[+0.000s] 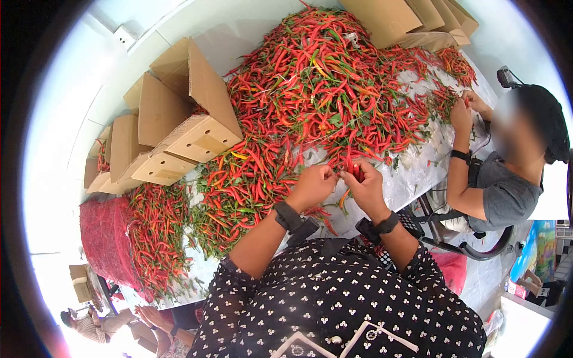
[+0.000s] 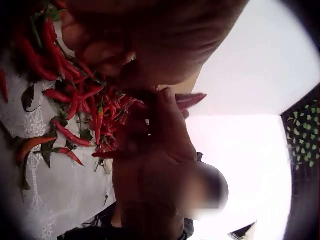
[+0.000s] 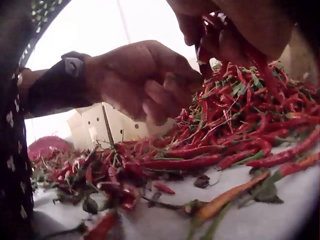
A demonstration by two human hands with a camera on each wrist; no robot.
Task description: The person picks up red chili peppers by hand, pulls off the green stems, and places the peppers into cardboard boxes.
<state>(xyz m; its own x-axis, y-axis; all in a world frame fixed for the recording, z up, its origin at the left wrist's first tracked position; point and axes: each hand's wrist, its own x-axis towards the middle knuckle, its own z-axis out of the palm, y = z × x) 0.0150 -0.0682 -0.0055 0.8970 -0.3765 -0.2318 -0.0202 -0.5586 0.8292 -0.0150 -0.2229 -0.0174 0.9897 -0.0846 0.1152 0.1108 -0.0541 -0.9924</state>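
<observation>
My right hand (image 1: 367, 190) curls round a few red chilies (image 1: 357, 172) above the table's front edge. One of its chilies (image 2: 194, 100) sticks out past the thumb in the left wrist view, and another chili (image 3: 263, 72) hangs below the fingers in the right wrist view. Close beside it, my left hand (image 1: 314, 187) has curled fingers, with thumb and fingertips pinched at the end of a chili from the right hand; the pinched tip is mostly hidden. Behind both hands rises a big heap of red chilies (image 1: 316, 77) with green stems and leaves.
Open cardboard boxes (image 1: 197, 138) stand at the left, with more cartons (image 1: 412, 21) at the back right. A red mesh sack (image 1: 110, 238) lies at far left. Another person (image 1: 507, 173) handles chilies at the right. Loose chilies lie on the pale table cover (image 1: 394, 182).
</observation>
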